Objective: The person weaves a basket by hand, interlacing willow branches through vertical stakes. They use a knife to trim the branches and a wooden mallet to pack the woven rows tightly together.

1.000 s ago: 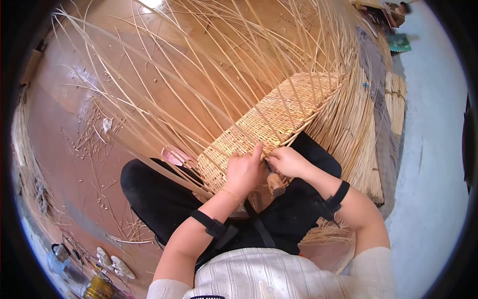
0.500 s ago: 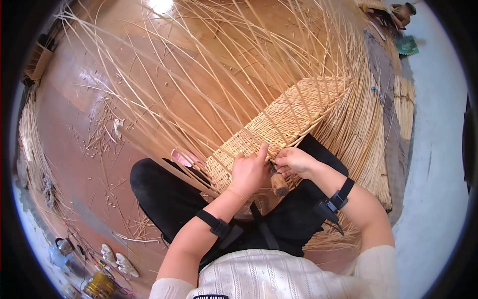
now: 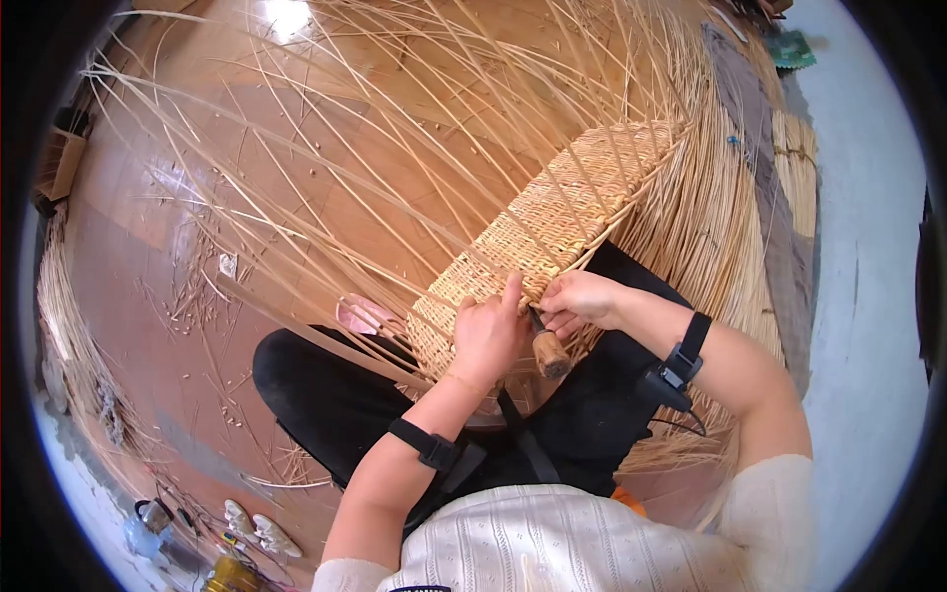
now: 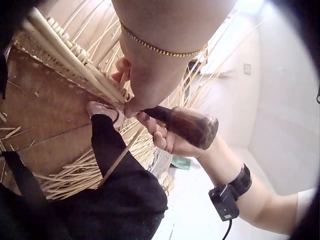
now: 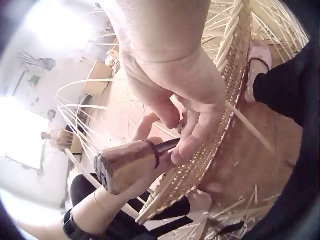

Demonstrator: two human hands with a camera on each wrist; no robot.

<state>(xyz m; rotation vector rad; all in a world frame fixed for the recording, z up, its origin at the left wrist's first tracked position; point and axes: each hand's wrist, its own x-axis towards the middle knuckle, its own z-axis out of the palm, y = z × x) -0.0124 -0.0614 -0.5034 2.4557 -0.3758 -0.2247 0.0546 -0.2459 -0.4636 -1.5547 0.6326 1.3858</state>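
Note:
A long woven wicker panel (image 3: 552, 212) with rounded ends slants across the person's lap, long stakes rising from its edges. My left hand (image 3: 488, 337) grips the near edge, thumb up along the weave. Between the hands an awl sticks out of that edge, its wooden handle (image 3: 549, 353) pointing back to the body with no hand round it. The metal shaft (image 5: 167, 145) runs in at the fingertips. Close beside the shaft, my right hand (image 3: 584, 298) pinches a thin wicker rod (image 4: 121, 159) with curled fingers; its tip is hidden by them.
A thick bundle of wicker rods (image 3: 725, 227) lies along the right by the pale wall strip. Rod offcuts (image 3: 187, 296) litter the brown floor at left. White shoes (image 3: 258, 528) and a yellow container (image 3: 232, 574) stand at lower left. Long stakes (image 3: 326, 168) fan out over the floor.
The head view has shifted a little. Both hands stay at the panel's near edge; the right fingers have shifted slightly beside the awl, which stays in the edge.

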